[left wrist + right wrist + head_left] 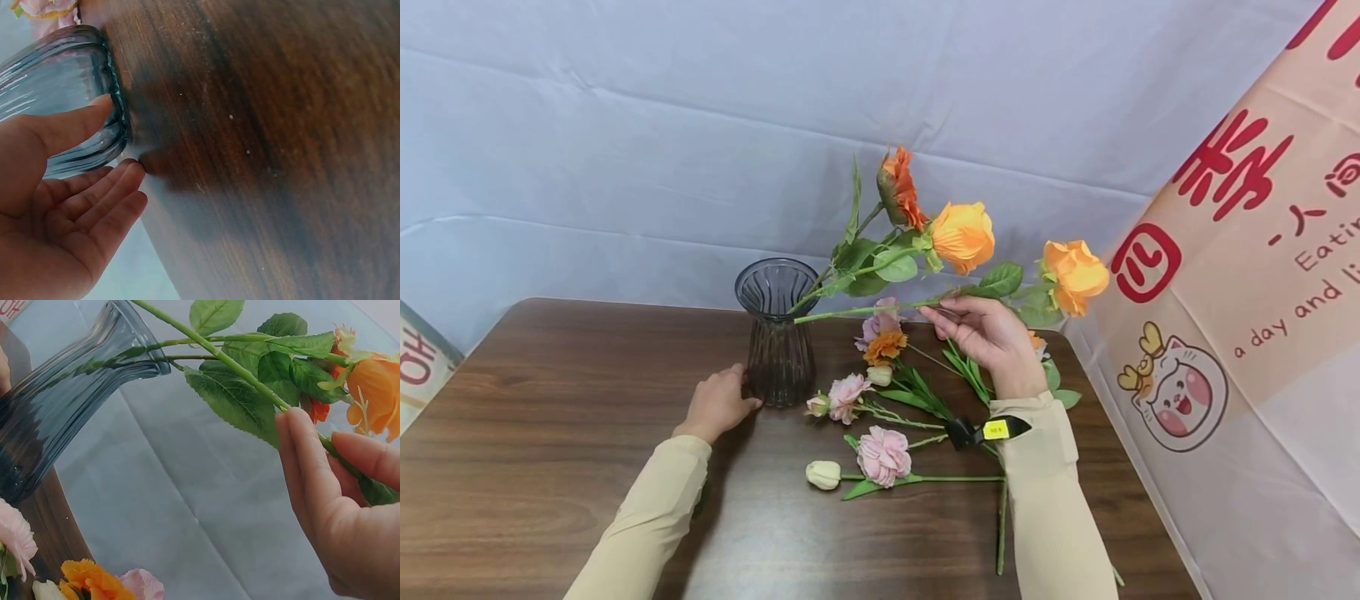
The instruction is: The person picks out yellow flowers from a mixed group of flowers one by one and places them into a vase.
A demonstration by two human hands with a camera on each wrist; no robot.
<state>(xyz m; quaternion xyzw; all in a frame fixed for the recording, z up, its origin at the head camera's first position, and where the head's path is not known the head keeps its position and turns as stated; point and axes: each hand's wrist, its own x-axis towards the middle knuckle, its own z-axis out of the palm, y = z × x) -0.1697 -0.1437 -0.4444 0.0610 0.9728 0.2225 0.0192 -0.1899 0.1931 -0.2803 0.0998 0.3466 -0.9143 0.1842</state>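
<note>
A ribbed grey glass vase point(781, 358) stands on the wooden table. My left hand point(718, 404) holds it low at its left side, with the thumb point(81, 125) on the glass and the fingers round the other side. An orange flower point(901, 187) and a yellow-orange rose point(962, 237) lean rightward out of the vase, their stems inside it. My right hand point(991, 340) pinches the green stem point(250, 378) of another yellow-orange rose point(1077, 277), its bloom pointing right. This stem slants nearly level, its cut end beside the vase rim in the head view.
On the table right of the vase lie several artificial flowers: pink blooms point(883, 457), a white tulip point(823, 475), an orange flower point(886, 347) and a lilac one point(880, 321). A pale cloth point(625, 167) hangs behind; a printed banner point(1240, 250) hangs at right.
</note>
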